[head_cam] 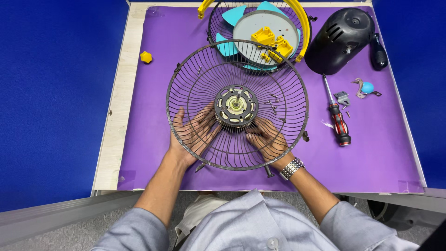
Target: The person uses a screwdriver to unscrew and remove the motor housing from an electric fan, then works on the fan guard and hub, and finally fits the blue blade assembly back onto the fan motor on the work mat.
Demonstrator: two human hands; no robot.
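Both hands reach under a dark wire fan guard [237, 104] that lies in the middle of the purple mat [153, 116], its round motor [236, 105] at the centre with the shaft pointing up. The left hand [193, 132] and the right hand [267, 139] show through the wires, fingers spread and pressed toward the motor's underside from either side; whether they clasp it or only touch it I cannot tell. A metal watch [291, 168] sits on the right wrist. Behind the guard, touching its far rim, lies a second guard with a yellow rim [303, 28] holding turquoise fan blades [232, 16] and a grey disc with yellow parts [272, 42]. To the right rest a black motor housing [341, 39], a red-and-black screwdriver [338, 116], a small bracket [342, 98] and a blue knob [367, 87]; a yellow nut [146, 57] lies far left
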